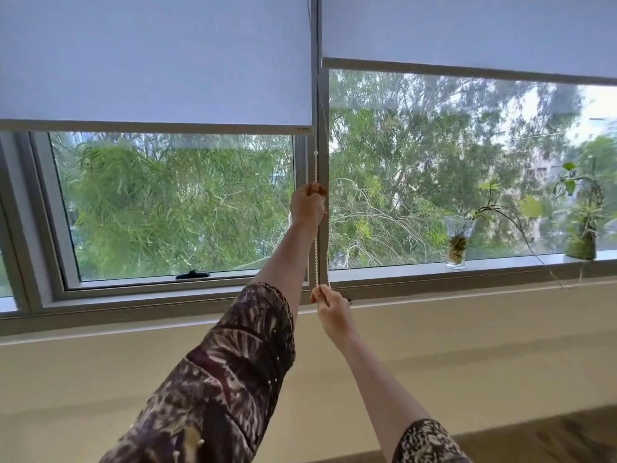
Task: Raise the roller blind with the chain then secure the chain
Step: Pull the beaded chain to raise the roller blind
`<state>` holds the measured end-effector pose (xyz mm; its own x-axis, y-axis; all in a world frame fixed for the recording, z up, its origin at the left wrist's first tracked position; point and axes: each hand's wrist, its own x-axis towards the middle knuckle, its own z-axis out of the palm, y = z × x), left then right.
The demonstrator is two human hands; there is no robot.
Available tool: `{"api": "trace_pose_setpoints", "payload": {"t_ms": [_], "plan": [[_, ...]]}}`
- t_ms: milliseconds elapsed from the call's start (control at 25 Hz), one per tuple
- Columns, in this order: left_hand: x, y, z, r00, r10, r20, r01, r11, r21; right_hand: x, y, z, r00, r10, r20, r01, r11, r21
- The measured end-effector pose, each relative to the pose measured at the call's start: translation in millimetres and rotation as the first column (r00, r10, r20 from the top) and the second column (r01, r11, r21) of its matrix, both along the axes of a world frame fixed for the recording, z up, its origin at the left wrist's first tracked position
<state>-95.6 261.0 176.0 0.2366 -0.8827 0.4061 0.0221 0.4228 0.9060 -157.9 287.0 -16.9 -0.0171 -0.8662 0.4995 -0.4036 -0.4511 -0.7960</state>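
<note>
Two pale roller blinds hang over the window. The left blind (pixel 157 61) has its bottom bar about a third of the way down the frame; the right blind (pixel 467 28) sits higher. A white bead chain (pixel 316 255) runs down the post between them. My left hand (pixel 307 205) is raised and closed around the chain at mid-window height. My right hand (pixel 329 304) grips the chain's lower end near the sill. Both strands stretch straight between my hands.
A glass vase with a trailing plant (pixel 457 242) and a second potted plant (pixel 582 228) stand on the sill at the right. A black window handle (pixel 192 274) sits on the left pane's frame. A beige wall (pixel 133 379) lies below the window.
</note>
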Motion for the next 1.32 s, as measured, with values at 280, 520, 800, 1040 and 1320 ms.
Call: {"api": "trace_pose_setpoints", "payload": {"t_ms": [280,520,800,1040,1320], "plan": [[-11,9,-39,0.986,0.056,0.158,-0.036,0.992,-0.124,-20,-14,11,0.965,0.077,0.251,-0.141,0.958,0.250],[-16,5,-69,0.966,0.138,0.220,-0.103,0.981,-0.165,-41,-21,118,0.907,0.097,0.411,-0.127,0.991,0.046],[-32,12,-106,0.976,0.051,0.214,-0.013,0.984,-0.175,-27,-14,218,0.924,0.137,0.357,-0.103,0.988,-0.113],[-15,22,-108,0.938,-0.102,0.331,0.141,0.985,-0.096,-9,-6,212,0.942,0.072,0.328,0.020,0.963,-0.268],[20,20,-87,0.909,-0.329,0.254,0.298,0.942,0.153,-17,-6,141,0.967,-0.006,0.255,0.069,0.969,-0.238]]}}
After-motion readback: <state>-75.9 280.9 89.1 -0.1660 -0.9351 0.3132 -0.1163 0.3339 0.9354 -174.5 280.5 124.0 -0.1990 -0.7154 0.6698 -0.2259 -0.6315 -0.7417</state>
